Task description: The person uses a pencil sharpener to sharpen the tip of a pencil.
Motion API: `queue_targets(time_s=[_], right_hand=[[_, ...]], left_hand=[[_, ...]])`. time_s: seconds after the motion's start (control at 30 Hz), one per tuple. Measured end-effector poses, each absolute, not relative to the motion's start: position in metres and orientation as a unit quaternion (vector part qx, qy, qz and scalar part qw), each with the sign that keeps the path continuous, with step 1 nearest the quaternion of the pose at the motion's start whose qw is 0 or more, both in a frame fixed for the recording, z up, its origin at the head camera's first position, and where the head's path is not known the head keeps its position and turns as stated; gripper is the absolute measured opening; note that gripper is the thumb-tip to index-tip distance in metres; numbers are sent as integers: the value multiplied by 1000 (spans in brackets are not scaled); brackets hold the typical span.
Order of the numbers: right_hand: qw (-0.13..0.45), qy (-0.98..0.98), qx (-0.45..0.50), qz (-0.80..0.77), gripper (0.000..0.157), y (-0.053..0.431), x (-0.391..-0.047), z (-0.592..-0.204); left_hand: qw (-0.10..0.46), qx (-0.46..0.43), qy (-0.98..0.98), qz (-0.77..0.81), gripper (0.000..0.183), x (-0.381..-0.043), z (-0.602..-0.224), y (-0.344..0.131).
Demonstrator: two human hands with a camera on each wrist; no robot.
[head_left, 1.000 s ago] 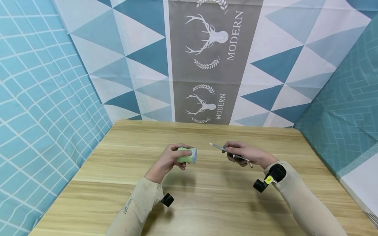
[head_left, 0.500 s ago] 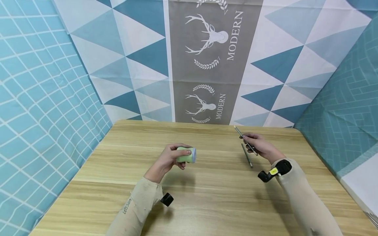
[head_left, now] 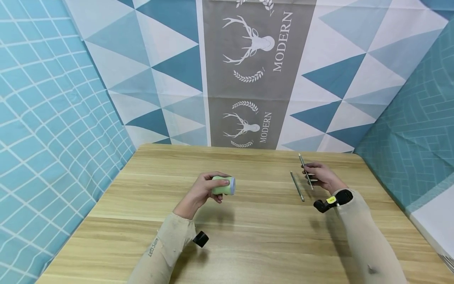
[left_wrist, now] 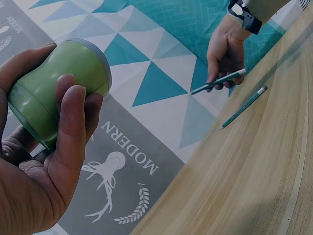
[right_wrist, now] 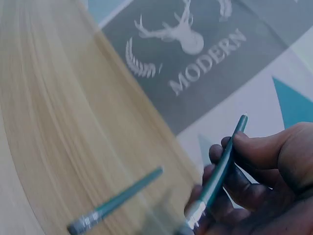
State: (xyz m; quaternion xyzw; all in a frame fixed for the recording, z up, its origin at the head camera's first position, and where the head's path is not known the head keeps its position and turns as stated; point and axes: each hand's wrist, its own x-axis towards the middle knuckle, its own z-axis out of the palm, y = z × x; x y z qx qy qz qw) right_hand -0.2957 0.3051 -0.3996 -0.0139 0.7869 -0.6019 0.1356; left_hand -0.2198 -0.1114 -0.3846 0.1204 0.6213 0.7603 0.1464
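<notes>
My left hand (head_left: 201, 191) grips a small green container (head_left: 227, 189) with a waisted body and a grey-blue end, held sideways above the table. In the left wrist view, fingers and thumb curl round this container (left_wrist: 46, 93). Over the far right of the table, my right hand (head_left: 322, 177) pinches a green pencil (head_left: 302, 161) between thumb and fingers; the right wrist view shows the pencil (right_wrist: 218, 177) slanting across the fingers. Another green pencil (head_left: 297, 186) lies on the table just left of that hand, its eraser end towards me.
The wooden table (head_left: 248, 236) reaches back to a patterned cloth wall (head_left: 170, 79). Blue tile-print cloth (head_left: 42, 130) hangs at the left and teal cloth (head_left: 415, 130) at the right. A white box-like surface (head_left: 436, 225) stands beside the table's right edge.
My right hand has moved right and back. One pencil now lies on the table, while the other stays in the hand and has turned more upright. The left hand has hardly moved.
</notes>
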Motion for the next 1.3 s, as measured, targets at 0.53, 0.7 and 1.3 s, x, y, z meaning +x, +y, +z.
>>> queue_targets(time_s=[0.53,0.7,1.3], right_hand=[[134,830,44,-540,37,312,-306,-436],[98,883,23,-458,35,307,-306,-438],[73,910,30,-407,31,304,-307,-440]], left_hand=[[139,109,616,767,23,-223,-386,-112],[140,101,611,772,26,-223,-387,-113],[109,70,649,750,49,-229,-386,-117]])
